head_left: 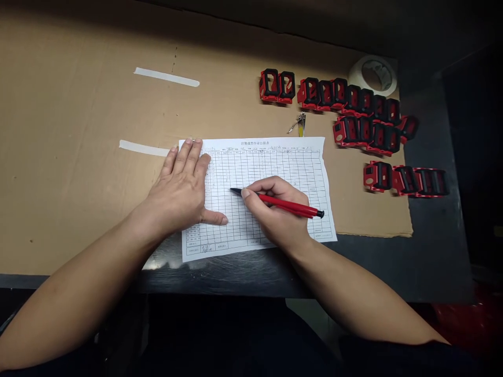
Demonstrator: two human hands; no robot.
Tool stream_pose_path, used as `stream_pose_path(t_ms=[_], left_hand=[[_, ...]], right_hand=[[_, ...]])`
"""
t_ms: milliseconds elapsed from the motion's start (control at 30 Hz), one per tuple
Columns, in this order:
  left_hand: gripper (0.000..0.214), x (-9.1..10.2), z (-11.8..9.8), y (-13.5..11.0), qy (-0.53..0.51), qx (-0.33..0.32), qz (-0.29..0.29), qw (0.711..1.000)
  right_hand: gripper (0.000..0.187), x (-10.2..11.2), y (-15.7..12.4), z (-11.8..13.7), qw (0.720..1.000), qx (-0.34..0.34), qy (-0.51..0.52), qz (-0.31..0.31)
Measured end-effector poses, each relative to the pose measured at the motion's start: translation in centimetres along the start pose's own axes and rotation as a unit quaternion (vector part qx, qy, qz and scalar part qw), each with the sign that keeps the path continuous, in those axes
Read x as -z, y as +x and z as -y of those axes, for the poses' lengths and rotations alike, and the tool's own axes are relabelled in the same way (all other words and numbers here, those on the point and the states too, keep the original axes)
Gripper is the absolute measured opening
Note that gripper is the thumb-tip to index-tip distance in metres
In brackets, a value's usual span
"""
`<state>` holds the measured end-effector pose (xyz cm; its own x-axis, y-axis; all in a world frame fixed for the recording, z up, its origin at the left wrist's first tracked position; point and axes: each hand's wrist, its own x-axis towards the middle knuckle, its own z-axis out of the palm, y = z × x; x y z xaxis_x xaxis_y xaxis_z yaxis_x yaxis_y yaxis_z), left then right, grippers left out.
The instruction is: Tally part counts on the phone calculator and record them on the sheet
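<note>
A printed form (243,230) with a grid of rows and columns lies flat near the table's front edge, with handwriting in some of its cells. My left hand (181,183) rests spread on the form's left side, fingers pointing away from me and thumb stretched to the right. In my right hand (279,209) is a red pen (291,205) with a black tip and black end button. The pen's tip is at the middle-left cells of the grid; whether it touches the paper I cannot tell.
Several red and black plastic frames (348,97) stand in rows at the right. Behind them lies a roll of white tape (373,76). Nail clippers (301,124) sit just beyond the form. Tape strips (167,77) stick to the cardboard (78,131) covering the dark metal table (236,280).
</note>
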<state>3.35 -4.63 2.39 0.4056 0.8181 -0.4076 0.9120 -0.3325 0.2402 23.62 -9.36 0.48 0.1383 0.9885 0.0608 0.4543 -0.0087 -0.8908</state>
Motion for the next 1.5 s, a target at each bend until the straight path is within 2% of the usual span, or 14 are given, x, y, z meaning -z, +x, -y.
stream_pose_path(t_ms=[33, 100, 200, 300, 400, 533, 633, 700, 900, 1100, 1233, 1500], left_hand=[[0.142, 0.0, 0.1, 0.0, 0.000, -0.001, -0.002, 1.000], [0.143, -0.1, 0.3, 0.0, -0.003, -0.003, -0.007, 1.000], [0.138, -0.5, 0.9, 0.0, -0.008, -0.015, -0.015, 1.000], [0.132, -0.7, 1.2, 0.1, -0.008, -0.020, -0.023, 0.999], [0.134, -0.6, 1.0, 0.1, -0.013, -0.010, -0.014, 1.000], [0.141, -0.4, 0.6, 0.1, 0.001, -0.003, -0.010, 1.000], [0.145, -0.3, 0.5, 0.1, 0.003, -0.001, -0.005, 1.000], [0.145, -0.3, 0.5, 0.2, -0.003, -0.002, -0.006, 1.000], [0.141, -0.5, 0.8, 0.2, -0.014, -0.017, -0.016, 1.000], [0.145, -0.1, 0.5, 0.2, 0.001, 0.006, 0.015, 1.000], [0.144, -0.2, 0.6, 0.2, -0.013, -0.003, 0.000, 1.000], [0.145, -0.4, 0.7, 0.2, -0.007, -0.001, 0.000, 1.000]], right_hand=[[0.009, 0.1, -0.1, 0.1, 0.999, 0.030, -0.010, -0.004], [0.007, 0.4, -0.6, 0.4, 0.990, 0.133, -0.035, 0.007], [0.015, 0.9, -1.7, 0.9, 0.947, 0.305, -0.063, 0.078], [0.016, 1.0, -2.7, 1.1, 0.917, 0.373, -0.088, 0.111], [0.017, 0.9, -2.9, 0.9, 0.932, 0.338, -0.074, 0.108], [0.010, 0.5, -2.0, 0.4, 0.983, 0.168, 0.007, 0.070], [0.004, -0.1, -0.9, 0.2, 0.998, 0.061, 0.011, 0.010], [0.006, -0.4, -0.5, 0.1, 1.000, 0.021, 0.007, -0.002], [0.011, -0.4, -0.4, 0.1, 0.999, 0.028, -0.015, -0.013], [0.010, -0.2, -0.6, -0.3, 0.999, 0.033, -0.015, -0.026], [0.014, -0.3, -0.5, -0.4, 0.999, 0.026, -0.006, -0.021], [0.007, -0.3, -0.5, -0.2, 0.999, 0.048, -0.023, -0.009]])
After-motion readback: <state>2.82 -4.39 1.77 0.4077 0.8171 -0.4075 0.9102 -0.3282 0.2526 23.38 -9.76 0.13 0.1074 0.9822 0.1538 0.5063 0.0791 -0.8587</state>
